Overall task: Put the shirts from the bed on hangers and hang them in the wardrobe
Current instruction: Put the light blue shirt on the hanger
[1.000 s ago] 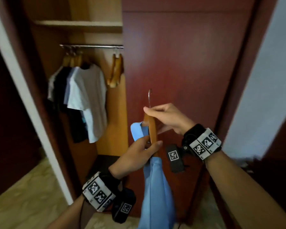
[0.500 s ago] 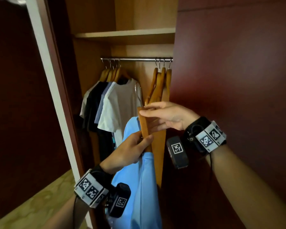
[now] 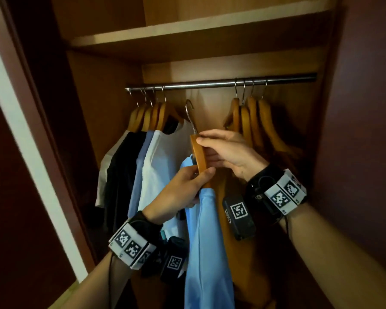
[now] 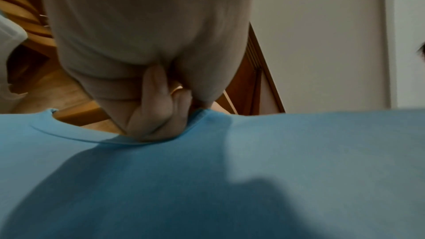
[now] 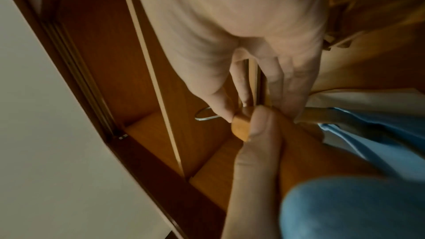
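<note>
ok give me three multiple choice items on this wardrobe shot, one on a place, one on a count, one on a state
1. Where is the hook of the held hanger?
A. looped over the rail
B. below the rail, in the gap between the two groups of hangers
C. on the shelf

2. How many bare wooden hangers hang at the right of the rail?
A. one
B. four
C. seven

3. What is the state of the light blue shirt?
A. folded on the shelf
B. lying on the floor
C. draped on the held hanger, hanging down

Answers: 1 B, the hook's tip sits under the rail, touching nothing. 2 B, four hooks and four wooden bodies show there. 3 C, it hangs from the hanger gripped by the left hand and the right hand.
</note>
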`<control>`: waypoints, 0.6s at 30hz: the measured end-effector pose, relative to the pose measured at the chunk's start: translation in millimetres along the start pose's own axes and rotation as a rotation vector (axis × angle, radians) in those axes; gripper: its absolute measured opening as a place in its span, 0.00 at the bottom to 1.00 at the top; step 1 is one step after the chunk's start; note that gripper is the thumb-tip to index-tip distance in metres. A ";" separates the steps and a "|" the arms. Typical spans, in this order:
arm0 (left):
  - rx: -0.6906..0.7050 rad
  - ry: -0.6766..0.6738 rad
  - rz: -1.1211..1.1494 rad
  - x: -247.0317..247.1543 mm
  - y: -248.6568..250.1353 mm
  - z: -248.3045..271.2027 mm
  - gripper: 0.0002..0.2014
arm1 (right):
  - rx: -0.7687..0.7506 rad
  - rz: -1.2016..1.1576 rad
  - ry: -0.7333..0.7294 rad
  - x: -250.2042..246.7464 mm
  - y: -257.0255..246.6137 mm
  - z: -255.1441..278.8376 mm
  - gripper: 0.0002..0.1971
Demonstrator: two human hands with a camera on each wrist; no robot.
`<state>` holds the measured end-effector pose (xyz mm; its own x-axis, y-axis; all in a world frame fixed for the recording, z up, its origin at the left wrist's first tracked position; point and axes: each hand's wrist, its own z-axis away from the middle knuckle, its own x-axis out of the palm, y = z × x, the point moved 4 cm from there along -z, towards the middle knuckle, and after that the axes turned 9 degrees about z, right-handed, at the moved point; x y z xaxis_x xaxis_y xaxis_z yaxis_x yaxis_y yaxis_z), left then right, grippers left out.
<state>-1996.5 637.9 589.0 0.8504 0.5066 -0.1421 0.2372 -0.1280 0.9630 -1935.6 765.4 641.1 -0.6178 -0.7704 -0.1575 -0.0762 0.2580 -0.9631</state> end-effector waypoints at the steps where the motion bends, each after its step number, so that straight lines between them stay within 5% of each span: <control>1: 0.005 -0.007 -0.015 -10.4 -0.8 -13.1 0.16 | -0.003 -0.005 0.029 3.8 -0.5 -12.2 0.17; 7: 0.080 0.004 -0.043 -57.3 -5.4 -80.3 0.26 | -0.007 -0.021 0.191 15.9 -5.7 -77.9 0.16; 11: 0.151 0.075 -0.134 -79.4 -7.7 -104.3 0.17 | -0.024 -0.007 0.307 12.5 -10.9 -113.6 0.14; 18: 0.117 0.112 -0.364 -105.6 -14.0 -123.8 0.19 | -0.010 0.024 0.369 9.8 -18.3 -182.8 0.13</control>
<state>-2147.8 691.7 618.9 0.6460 0.6255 -0.4375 0.5713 -0.0160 0.8206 -2083.3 859.7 697.1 -0.8603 -0.5021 -0.0887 -0.0650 0.2806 -0.9576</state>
